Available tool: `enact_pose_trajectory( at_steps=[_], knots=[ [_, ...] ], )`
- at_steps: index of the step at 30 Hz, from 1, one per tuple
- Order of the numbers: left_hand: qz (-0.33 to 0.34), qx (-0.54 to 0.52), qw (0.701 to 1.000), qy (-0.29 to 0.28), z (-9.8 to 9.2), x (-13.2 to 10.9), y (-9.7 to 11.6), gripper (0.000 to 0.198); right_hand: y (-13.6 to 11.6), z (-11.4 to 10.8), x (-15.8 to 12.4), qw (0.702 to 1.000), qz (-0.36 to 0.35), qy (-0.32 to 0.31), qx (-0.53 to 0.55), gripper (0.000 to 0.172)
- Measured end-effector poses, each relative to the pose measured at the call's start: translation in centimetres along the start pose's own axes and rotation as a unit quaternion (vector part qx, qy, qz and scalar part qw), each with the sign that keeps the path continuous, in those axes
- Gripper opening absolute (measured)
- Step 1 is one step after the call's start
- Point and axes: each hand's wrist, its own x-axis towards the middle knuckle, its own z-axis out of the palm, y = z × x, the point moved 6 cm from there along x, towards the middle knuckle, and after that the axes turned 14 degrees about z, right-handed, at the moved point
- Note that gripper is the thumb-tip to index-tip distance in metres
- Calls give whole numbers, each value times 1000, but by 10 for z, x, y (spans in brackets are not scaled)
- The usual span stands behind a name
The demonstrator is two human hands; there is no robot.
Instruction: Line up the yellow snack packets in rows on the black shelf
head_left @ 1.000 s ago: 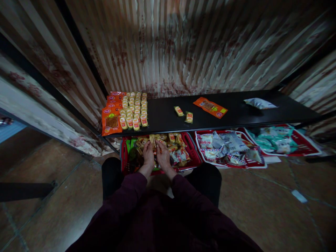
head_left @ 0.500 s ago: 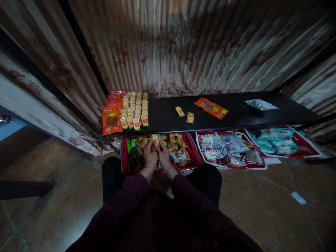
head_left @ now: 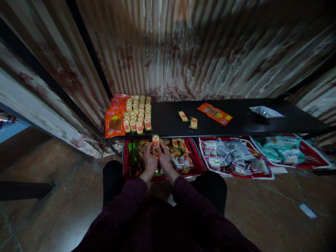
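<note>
Between my left hand and my right hand I grip a small yellow wrapped snack cake, its red and white label facing up. Both hands are closed on it, fingertips at its lower end, just in front of the shelf edge. Under them sits a red basket of mixed packets. On the black shelf, to the left, similar wrapped cakes stand in close rows beside orange snack packets. Two loose cakes lie farther right on the shelf.
An orange packet and a silvery white packet lie on the shelf's right part. Below are a red basket of white packets and another with teal packets. A white piece lies on the floor.
My hands have raised the cake slightly relative to the basket, closer to the shelf edge, so more of it shows. The whole view has shifted a little.
</note>
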Motion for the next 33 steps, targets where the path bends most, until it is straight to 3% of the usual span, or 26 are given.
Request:
enact_pose_trajectory(
  at_steps=[7,16,24,33],
  knots=[
    [-13,-21,999,26,-8,19,8,33,-20,10,13,994,-43,17,-96,42],
    [35,6,999,35,-9,53,17,39,-45,28,42,973,-119,53,-190,38],
    [46,35,997,42,-5,74,16,43,-44,38,67,966,-143,58,-207,38],
    [58,101,993,5,0,82,13,48,-43,42,80,959,-149,50,-237,38]
  ],
)
